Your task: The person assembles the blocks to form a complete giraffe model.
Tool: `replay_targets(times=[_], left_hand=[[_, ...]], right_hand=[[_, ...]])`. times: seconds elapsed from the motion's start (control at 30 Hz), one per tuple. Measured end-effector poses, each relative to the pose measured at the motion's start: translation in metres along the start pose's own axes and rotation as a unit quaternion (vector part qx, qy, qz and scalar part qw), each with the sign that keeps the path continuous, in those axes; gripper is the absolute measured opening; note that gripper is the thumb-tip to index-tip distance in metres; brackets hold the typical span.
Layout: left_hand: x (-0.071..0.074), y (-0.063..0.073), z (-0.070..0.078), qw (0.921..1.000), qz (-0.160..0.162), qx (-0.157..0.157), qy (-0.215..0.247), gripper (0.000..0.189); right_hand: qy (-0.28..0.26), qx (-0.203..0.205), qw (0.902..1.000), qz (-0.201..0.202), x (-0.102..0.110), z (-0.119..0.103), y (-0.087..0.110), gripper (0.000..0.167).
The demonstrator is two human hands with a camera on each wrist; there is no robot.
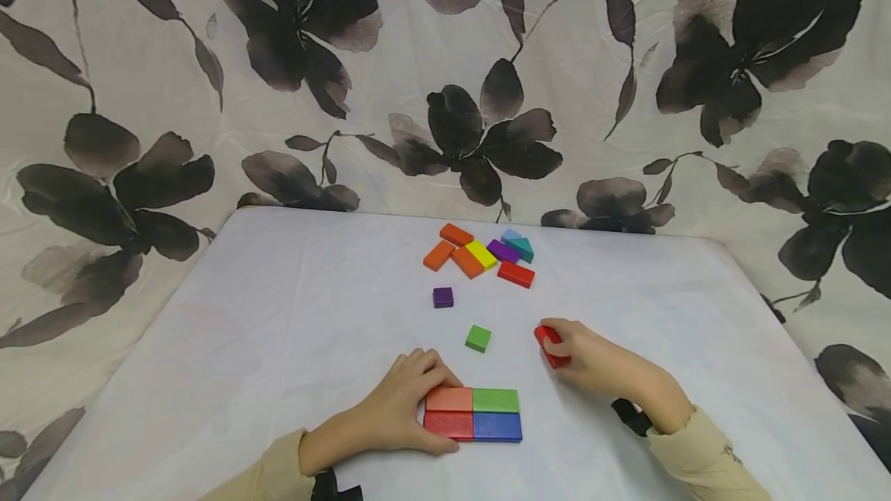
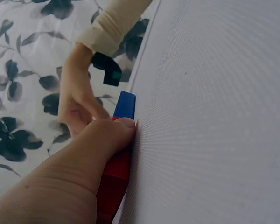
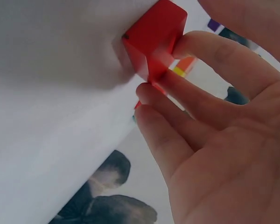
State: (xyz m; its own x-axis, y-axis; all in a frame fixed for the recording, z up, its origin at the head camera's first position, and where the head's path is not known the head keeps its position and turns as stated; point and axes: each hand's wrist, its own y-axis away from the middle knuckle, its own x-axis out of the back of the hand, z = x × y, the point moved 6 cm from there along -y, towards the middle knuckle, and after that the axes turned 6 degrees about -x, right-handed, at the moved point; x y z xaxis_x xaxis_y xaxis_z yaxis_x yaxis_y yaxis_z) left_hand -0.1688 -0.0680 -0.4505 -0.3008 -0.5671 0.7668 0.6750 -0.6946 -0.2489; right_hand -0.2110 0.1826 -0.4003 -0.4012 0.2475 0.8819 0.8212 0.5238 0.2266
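A flat group of rectangular blocks lies at the front of the white table [image 1: 278, 346]: an orange block [image 1: 448, 400] and a green block [image 1: 496, 400] behind, a red block [image 1: 448, 426] and a blue block [image 1: 497, 427] in front. My left hand [image 1: 397, 400] grips the group's left end, thumb along the front red block and fingers at the orange one's back edge. In the left wrist view the thumb [image 2: 114, 133] lies against the red side. To the right, my right hand [image 1: 592, 358] pinches another red block [image 3: 154, 35], close over the table.
A small green block [image 1: 478, 339] and a purple block [image 1: 442, 298] lie apart beyond the group. Farther back is a loose cluster of several blocks, including a yellow block [image 1: 482, 255] and a red block [image 1: 516, 274]. A flowered cloth [image 1: 390, 45] hangs behind the table.
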Motion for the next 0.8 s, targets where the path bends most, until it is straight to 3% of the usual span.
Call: replay_targets(times=[0.23, 0.67, 0.8], left_hand=[[-0.001, 0.002, 0.000, 1.0000, -0.002, 0.000, -0.001, 0.053], [-0.005, 0.005, 0.008, 0.9999, 0.006, -0.006, -0.010, 0.053], [-0.007, 0.006, 0.011, 0.9999, 0.009, -0.006, -0.012, 0.053]], right_hand=[[0.026, 0.014, 0.9994, 0.018, -0.006, -0.005, 0.025, 0.030], [0.004, 0.038, 0.9991, 0.019, -0.026, -0.021, 0.070, 0.022], [-0.006, 0.033, 0.9994, -0.001, -0.034, -0.031, 0.080, 0.020]])
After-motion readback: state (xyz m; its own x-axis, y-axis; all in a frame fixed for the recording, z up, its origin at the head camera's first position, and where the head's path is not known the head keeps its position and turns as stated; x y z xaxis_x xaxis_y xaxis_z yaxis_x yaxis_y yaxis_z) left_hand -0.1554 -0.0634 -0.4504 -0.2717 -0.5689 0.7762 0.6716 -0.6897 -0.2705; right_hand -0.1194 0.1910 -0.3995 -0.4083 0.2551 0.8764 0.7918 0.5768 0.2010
